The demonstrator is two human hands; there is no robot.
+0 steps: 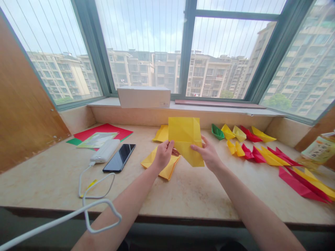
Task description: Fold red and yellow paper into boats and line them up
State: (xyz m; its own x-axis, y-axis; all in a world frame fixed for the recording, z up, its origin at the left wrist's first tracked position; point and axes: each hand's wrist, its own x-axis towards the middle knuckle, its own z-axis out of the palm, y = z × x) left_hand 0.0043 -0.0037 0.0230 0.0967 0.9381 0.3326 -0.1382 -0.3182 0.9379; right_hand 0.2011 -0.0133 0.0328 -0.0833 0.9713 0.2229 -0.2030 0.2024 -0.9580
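Observation:
Between my two hands, raised over the counter, is a yellow sheet of paper point(184, 130) with crease lines and a folded lower part. My left hand point(163, 153) pinches its left edge, thumb in front. On the opposite edge my right hand point(208, 152) grips it, the thumb lying across the front and the fingers behind, mostly hidden. Under and behind my left hand, folded orange-yellow paper point(170, 170) lies on the counter. Another folded yellow paper point(160, 133) rests farther back, partly covered by the held sheet.
Several folded paper boats, among them a green boat point(217, 131) and a red boat point(250, 134), stand at the right by a bottle point(319, 150). Leftward lie red paper point(123, 134), a white power bank point(106, 151) with a cable point(65, 218), and a phone point(119, 158). A white box point(143, 97) sits on the sill.

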